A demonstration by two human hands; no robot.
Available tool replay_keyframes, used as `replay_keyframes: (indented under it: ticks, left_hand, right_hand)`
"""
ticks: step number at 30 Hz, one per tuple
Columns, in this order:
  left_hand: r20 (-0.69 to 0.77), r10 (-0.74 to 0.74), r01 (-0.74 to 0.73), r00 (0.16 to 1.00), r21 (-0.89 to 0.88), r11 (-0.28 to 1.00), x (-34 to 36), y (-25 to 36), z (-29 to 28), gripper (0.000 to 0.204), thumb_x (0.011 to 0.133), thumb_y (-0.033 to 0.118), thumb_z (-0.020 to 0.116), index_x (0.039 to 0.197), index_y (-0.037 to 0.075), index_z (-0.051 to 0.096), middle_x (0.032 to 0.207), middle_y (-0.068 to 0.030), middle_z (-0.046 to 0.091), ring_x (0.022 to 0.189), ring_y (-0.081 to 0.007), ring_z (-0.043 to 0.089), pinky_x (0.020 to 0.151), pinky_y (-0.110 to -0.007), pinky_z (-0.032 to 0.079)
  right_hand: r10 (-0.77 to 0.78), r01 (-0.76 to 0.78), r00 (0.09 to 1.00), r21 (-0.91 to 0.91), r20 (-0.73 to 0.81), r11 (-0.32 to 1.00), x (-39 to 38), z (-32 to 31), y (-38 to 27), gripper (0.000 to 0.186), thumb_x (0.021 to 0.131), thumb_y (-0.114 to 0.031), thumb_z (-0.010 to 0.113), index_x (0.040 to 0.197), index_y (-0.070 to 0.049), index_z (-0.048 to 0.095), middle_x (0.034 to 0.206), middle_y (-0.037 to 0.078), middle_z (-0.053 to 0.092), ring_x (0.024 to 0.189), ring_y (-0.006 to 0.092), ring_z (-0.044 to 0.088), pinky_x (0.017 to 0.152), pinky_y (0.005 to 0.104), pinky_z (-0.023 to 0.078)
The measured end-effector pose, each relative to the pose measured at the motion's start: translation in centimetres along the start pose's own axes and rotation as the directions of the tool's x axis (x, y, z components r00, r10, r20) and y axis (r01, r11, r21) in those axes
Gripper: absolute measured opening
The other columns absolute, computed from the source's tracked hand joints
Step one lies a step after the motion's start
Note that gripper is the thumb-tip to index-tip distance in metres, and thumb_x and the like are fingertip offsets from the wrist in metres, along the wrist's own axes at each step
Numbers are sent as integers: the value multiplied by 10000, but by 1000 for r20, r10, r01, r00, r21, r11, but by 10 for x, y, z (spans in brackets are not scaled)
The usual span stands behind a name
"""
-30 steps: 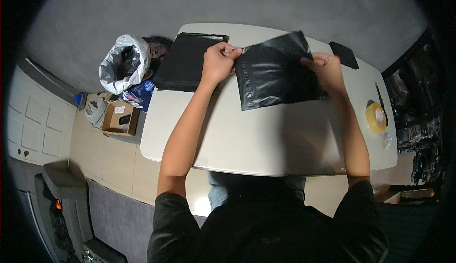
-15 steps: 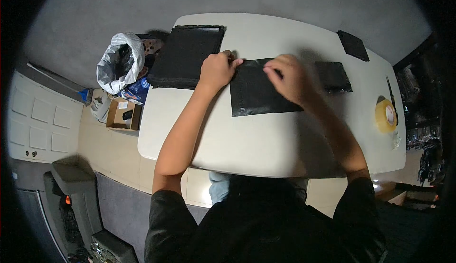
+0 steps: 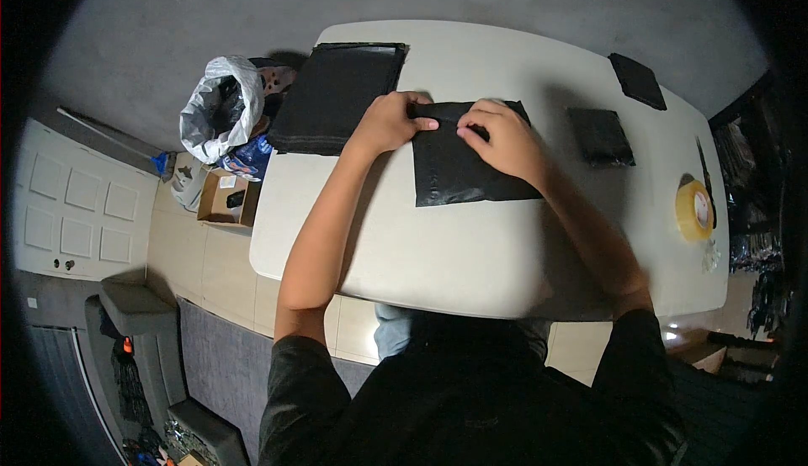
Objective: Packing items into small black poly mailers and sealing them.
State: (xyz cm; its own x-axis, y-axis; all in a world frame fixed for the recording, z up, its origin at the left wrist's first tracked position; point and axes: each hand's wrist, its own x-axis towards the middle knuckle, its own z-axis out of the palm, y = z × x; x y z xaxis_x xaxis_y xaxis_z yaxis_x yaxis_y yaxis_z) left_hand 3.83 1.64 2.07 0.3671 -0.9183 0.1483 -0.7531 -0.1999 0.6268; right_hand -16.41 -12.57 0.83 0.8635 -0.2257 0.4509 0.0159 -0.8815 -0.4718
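A black plastic bag (image 3: 459, 172) lies flat on the white table (image 3: 396, 256). My left hand (image 3: 396, 121) grips its top left corner, thumb on the folded upper edge. My right hand (image 3: 497, 142) is closed at the same edge a little to the right, thumb and index finger pinched on the plastic. A thick stack of black sheets or bags (image 3: 328, 87) lies left of my left hand. A small black packet (image 3: 599, 136) lies right of the bag, and another flat black piece (image 3: 635, 79) is at the back right corner.
A yellow tape roll (image 3: 693, 212) and a thin dark tool (image 3: 707, 180) sit near the right edge. Left of the table are a white sack (image 3: 202, 121) and a cardboard box (image 3: 227, 209). A grey sofa (image 3: 139, 331) and white door (image 3: 71, 214) are farther left; dark shelving (image 3: 749, 222) stands right.
A second ago I held the bag raised at both corners; now it lies flat. My right hand has moved inward along its top edge, and the small packet on the right is now uncovered.
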Motion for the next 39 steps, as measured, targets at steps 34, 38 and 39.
replay_keyframes:
  ticks: [34, 38, 39]
  left_hand:
    - [-113, -48, 54, 992, 49, 997, 8, -5, 7, 303, 938, 270, 798, 999, -26, 783, 756, -178, 724, 644, -206, 645, 695, -369, 534]
    - [7, -107, 106, 994, 52, 993, 9, 3, 1, 320, 919, 296, 820, 956, -20, 781, 707, -112, 697, 621, -164, 602, 654, -372, 514]
    - [8, -105, 105, 994, 55, 993, 10, 1, 0, 320, 919, 296, 820, 956, -20, 781, 707, -112, 697, 621, -164, 602, 654, -372, 514]
  right_hand:
    - [298, -309, 946, 73, 131, 948, -2, -55, 135, 282, 904, -200, 823, 1095, 0, 764, 970, 126, 791, 898, 195, 756, 843, 350, 602]
    - [282, -318, 944, 249, 169, 915, -9, -61, 129, 346, 904, -155, 818, 1194, 14, 731, 993, 137, 787, 915, 188, 753, 841, 335, 602]
    - [291, -326, 939, 212, 182, 921, -8, -62, 125, 360, 903, -139, 818, 1214, 15, 723, 990, 136, 787, 912, 181, 751, 839, 330, 603]
